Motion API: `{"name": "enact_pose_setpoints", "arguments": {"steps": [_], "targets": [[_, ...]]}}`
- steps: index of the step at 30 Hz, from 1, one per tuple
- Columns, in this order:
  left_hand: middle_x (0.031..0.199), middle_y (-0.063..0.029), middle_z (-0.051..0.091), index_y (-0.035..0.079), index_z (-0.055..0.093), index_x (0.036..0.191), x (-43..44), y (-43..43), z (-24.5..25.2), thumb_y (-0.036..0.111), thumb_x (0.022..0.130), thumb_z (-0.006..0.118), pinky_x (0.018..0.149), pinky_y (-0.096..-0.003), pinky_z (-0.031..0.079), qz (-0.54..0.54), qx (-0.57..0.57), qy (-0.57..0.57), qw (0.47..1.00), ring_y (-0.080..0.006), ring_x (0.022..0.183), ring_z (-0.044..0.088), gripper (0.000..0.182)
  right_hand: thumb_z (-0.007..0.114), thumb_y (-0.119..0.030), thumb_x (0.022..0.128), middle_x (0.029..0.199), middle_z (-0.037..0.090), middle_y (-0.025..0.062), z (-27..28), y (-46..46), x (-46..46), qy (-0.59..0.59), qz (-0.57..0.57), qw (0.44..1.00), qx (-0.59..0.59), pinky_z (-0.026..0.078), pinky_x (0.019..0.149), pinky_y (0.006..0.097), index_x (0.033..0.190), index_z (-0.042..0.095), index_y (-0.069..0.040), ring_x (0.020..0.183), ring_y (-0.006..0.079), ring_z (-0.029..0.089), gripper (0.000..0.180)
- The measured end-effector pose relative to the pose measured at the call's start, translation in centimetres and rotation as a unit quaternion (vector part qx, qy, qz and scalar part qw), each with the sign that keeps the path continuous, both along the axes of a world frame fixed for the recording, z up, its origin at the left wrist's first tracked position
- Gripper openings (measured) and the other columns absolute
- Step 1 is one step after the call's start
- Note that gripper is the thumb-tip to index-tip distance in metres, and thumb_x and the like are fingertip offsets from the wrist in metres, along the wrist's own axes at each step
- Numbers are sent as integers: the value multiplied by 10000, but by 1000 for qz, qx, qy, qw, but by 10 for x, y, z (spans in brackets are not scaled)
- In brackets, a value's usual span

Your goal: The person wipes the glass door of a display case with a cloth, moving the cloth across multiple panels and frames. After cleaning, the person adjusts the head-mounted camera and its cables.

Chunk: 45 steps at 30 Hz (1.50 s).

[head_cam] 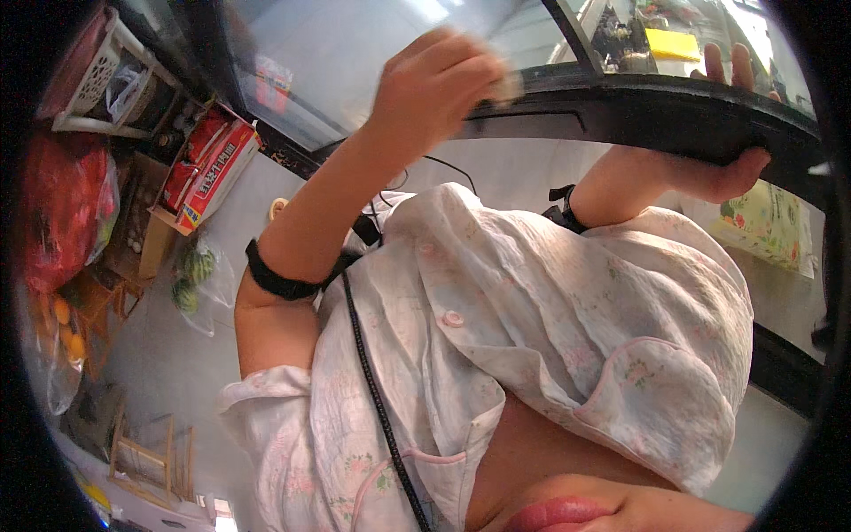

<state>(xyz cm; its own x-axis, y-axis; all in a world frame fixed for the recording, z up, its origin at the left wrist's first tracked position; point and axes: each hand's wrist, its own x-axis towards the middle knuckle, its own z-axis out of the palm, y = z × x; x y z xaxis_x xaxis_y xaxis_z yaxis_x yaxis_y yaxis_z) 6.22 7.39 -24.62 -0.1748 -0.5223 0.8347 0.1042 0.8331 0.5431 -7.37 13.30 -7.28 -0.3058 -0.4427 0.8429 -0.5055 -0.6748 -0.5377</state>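
My left hand [439, 83] is raised over the glass panel [319, 60], its fingers curled and blurred. A small pale item [510, 88] shows at its fingertips, too blurred to name. My right hand [721, 176] is around the black frame [671, 110] at the panel's near edge. Its thumb lies on the near side, and its fingertips show beyond the frame; the frame hides the rest of that hand.
A floral-printed pack [764, 226] lies below the frame at right. Beyond it is a yellow item [671, 45]. At left are a red box [213, 173] with writing, a white plastic basket [100, 73], bagged watermelons [193, 272], a red bag [63, 213] and a wooden stool [143, 452].
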Motion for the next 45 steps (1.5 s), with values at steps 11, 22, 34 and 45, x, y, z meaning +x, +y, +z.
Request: {"name": "enact_pose_setpoints", "arguments": {"steps": [11, 22, 34, 45], "targets": [[828, -57, 567, 77, 589, 810, -35, 10, 64, 80, 662, 667, 602, -325, 454, -3, -76, 204, 976, -247, 707, 552, 168, 291, -515, 836, 1159, 513, 278, -8, 0, 9, -127, 187, 974, 7, 573, 675, 343, 1213, 462, -87, 963, 361, 602, 596], [818, -18, 556, 90, 578, 843, -10, 15, 17, 57, 612, 652, 658, -283, 482, -46, -40, 45, 997, -196, 724, 546, 244, 378, -576, 786, 1160, 516, 261, -7, 6, 1, -145, 341, 927, 60, 530, 682, 327, 1198, 443, 25, 971, 298, 583, 732], [775, -10, 565, 92, 566, 795, 21, -7, 15, 103, 642, 681, 616, -282, 475, 36, -41, -51, 997, -181, 701, 547, 191, 293, -503, 841, 1101, 532, 317, -3, 1, -6, 35, -75, 996, -15, 581, 671, 346, 1269, 387, -54, 905, 354, 625, 627], [721, -67, 599, 71, 619, 766, 22, -13, 47, 190, 703, 719, 552, -283, 468, 46, 301, -55, 951, -214, 617, 575, 168, 328, -484, 829, 1098, 537, 307, -1, 5, -14, -19, 58, 998, -12, 590, 632, 309, 1219, 462, -63, 914, 358, 624, 589]]}}
